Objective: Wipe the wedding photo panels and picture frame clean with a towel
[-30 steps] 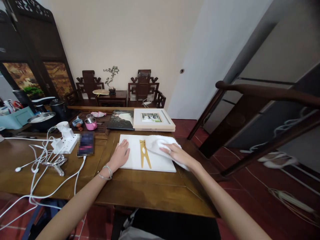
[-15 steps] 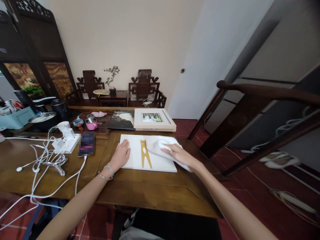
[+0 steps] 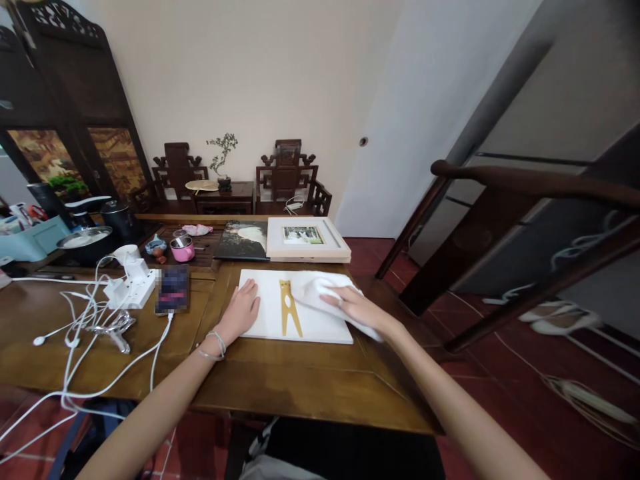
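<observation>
White power strip (image 3: 143, 289) is sitting left on the wooden table (image 3: 290, 383); my left hand (image 3: 243, 309) is lying flat, thumb spread, on a white board (image 3: 265, 319) bearing a gold cat figure (image 3: 289, 311), while my right hand (image 3: 353, 307) is clutching a white cloth (image 3: 311, 291) over the board's right side.

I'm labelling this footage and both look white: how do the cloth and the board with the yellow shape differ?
The cloth is rumpled, while the board is flat and straight-edged. The cloth rests partly on the board; the board lies on the table. The cloth shows no pattern, whereas the board bears a yellow shape. Both are mainly white.
</observation>
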### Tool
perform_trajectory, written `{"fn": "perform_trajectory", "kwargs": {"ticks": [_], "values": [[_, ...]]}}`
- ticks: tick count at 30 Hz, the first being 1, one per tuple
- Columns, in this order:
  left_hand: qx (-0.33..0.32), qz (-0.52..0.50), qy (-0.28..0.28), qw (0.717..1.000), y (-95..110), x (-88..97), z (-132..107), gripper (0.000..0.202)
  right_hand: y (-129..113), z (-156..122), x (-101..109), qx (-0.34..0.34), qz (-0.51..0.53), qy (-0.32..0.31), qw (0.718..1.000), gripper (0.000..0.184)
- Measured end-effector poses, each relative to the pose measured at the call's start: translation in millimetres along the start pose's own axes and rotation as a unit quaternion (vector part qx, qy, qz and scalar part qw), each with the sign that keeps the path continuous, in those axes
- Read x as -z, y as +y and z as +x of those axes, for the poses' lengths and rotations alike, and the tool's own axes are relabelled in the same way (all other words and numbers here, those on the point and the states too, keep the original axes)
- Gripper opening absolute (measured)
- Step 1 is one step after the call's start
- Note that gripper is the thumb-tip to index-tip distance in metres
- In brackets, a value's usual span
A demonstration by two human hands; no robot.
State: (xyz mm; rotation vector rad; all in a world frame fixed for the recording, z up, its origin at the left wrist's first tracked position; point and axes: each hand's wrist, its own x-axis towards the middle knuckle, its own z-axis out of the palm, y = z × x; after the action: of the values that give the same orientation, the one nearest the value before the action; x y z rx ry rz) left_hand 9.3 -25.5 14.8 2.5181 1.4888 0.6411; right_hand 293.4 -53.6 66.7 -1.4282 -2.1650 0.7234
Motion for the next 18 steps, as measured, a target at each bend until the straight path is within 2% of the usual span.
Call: {"fn": "perform_trajectory", "kwargs": {"ticks": [3,6,9,12,15,18], "values": [[0.004,0.005,-0.004,1.0,0.2,0.3,0.0,0.036,6.7,34.0,0.0,-0.001,-0.003,0.031,1.0,0.051],[0.006,0.005,-0.002,1.0,-1.0,-1.5,0.1,0.037,9.3,38.4,-6.7,-0.014,-0.013,0.04,0.999,0.049],[0.003,-0.002,0.01,1.0,-2.7,-4.4,0.1,0.037,7.2,13.2,-15.9,-0.045,-0.034,0.023,0.998,0.05],[0.0,-0.01,0.023,1.0,-3.2,-6.0,-0.2,0.036,0.1,-30.2,-20.9,-0.077,-0.053,-0.019,0.995,0.056],[0.002,-0.009,0.026,1.0,-2.4,-5.5,-0.5,0.036,-10.0,-72.9,-19.2,-0.077,-0.044,-0.059,0.994,0.058],[0.002,-0.003,0.019,1.0,-1.4,-4.1,-0.7,0.036,-16.0,-93.7,-14.0,-0.08,-0.028,-0.079,0.993,0.058]]}}
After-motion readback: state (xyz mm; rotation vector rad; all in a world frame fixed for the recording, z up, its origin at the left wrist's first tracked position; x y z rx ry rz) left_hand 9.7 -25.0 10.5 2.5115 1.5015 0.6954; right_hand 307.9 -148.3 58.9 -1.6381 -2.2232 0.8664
